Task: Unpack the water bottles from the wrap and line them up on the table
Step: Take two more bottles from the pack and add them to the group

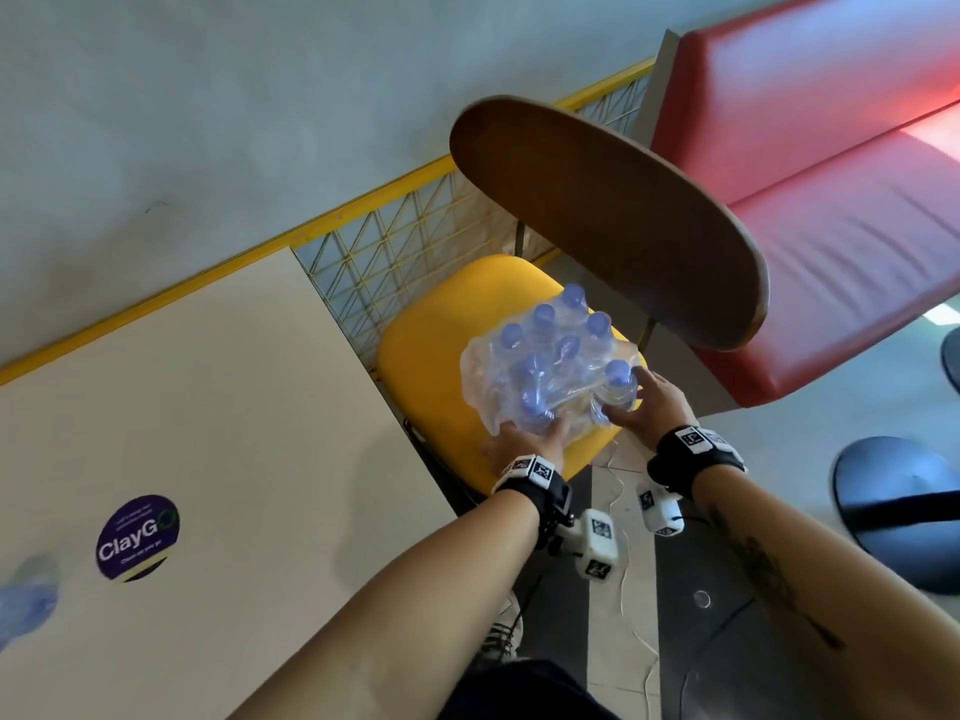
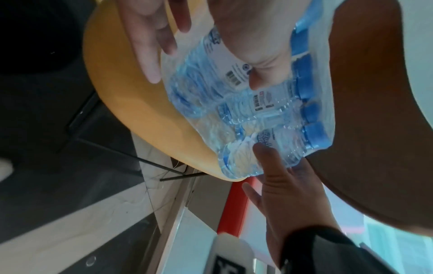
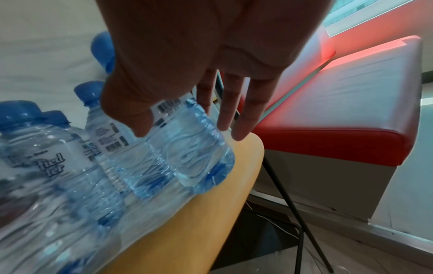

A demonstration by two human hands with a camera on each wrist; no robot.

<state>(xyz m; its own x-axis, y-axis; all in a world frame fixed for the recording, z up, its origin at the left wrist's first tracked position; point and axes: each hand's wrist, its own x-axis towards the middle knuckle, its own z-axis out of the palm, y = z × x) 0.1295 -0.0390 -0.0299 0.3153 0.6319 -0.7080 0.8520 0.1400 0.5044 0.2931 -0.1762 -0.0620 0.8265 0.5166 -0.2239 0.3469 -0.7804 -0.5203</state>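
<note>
A café or canteen: red padded bench (image 1: 831, 210), yellow-seated chair (image 1: 431, 350), "ClayGo" sticker (image 1: 137, 537) on the table (image 1: 208, 407).

A round purple sticker (image 1: 137, 537) on the table (image 1: 218, 387), at the lower left of the head view, says "ClayGo" in white; its small words are too tiny to read. At the left of the right wrist view, a bottle label (image 3: 38, 163) shows "fied" and "ter".
</note>
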